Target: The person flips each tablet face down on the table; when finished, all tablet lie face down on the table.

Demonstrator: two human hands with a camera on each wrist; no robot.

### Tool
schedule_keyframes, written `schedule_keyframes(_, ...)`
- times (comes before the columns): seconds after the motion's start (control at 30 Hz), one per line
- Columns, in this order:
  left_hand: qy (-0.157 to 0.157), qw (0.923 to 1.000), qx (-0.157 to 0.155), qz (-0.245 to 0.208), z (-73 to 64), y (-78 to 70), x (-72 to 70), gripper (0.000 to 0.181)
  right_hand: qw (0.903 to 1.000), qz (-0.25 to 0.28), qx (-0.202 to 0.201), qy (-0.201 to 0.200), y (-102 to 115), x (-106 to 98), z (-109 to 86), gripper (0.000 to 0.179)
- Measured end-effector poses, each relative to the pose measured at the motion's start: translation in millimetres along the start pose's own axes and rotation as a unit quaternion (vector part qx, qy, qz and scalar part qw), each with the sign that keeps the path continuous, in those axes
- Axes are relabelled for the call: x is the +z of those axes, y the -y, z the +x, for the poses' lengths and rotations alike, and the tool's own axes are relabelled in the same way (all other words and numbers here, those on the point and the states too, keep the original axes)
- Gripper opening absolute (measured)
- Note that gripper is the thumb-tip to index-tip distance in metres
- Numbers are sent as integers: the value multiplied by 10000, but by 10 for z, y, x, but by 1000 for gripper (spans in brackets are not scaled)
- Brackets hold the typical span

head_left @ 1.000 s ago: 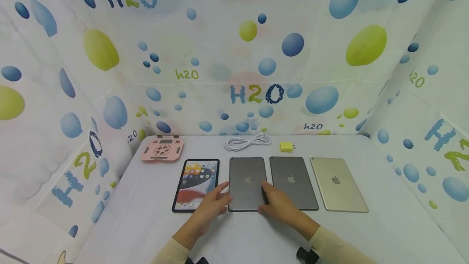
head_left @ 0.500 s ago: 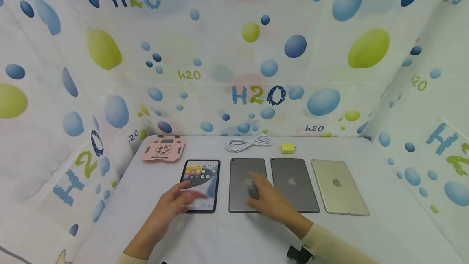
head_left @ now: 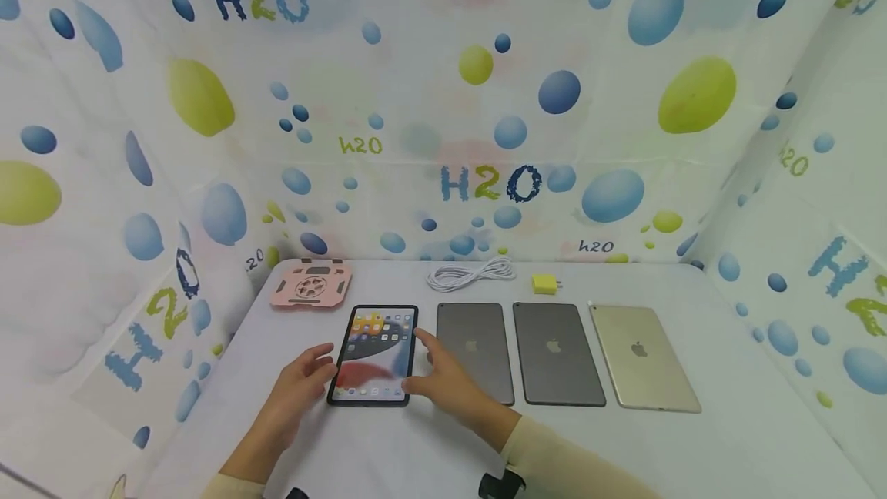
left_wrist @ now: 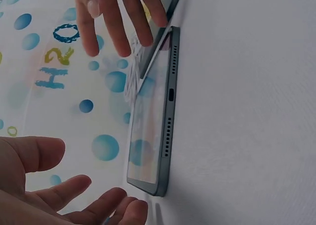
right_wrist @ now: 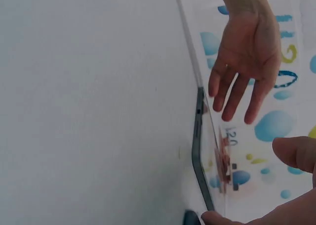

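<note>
A tablet with its screen lit (head_left: 374, 356) lies face up on the white table, icons showing. My left hand (head_left: 298, 387) is at its left edge, fingers loosely spread. In the left wrist view those fingers (left_wrist: 106, 205) come close to the tablet's corner; contact cannot be told. On the opposite side, my right hand (head_left: 446, 376) has thumb and index finger apart along the right edge. The right wrist view puts one right fingertip (right_wrist: 215, 218) at the dark tablet edge (right_wrist: 197, 131), perhaps touching. The right hand covers part of a grey tablet (head_left: 474, 329) lying face down.
Right of these lie a second grey tablet (head_left: 557, 353) and a gold tablet (head_left: 644, 356), both back up. Behind stand a pink slotted stand-like plate (head_left: 312, 283), a coiled white cable (head_left: 471, 274) and a yellow charger plug (head_left: 545, 284). Patterned sheets wall the table.
Both hands have left the grey tablet and moved left to the lit tablet. First the left hand crossed over its screen; then the right hand came to its right edge.
</note>
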State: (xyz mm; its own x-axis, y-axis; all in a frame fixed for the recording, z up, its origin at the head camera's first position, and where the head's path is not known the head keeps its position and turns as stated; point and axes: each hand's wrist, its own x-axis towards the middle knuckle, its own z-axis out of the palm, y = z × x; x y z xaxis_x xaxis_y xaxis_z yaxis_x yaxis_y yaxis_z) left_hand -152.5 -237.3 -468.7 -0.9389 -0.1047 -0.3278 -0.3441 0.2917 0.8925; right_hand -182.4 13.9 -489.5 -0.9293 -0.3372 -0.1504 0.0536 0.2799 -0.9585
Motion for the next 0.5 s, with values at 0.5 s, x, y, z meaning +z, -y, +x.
schedule_keyframes(0.5, 319, 9991, -10, -292, 86, 102, 38, 59, 9969, 729, -137, 248, -11, 162, 69, 94)
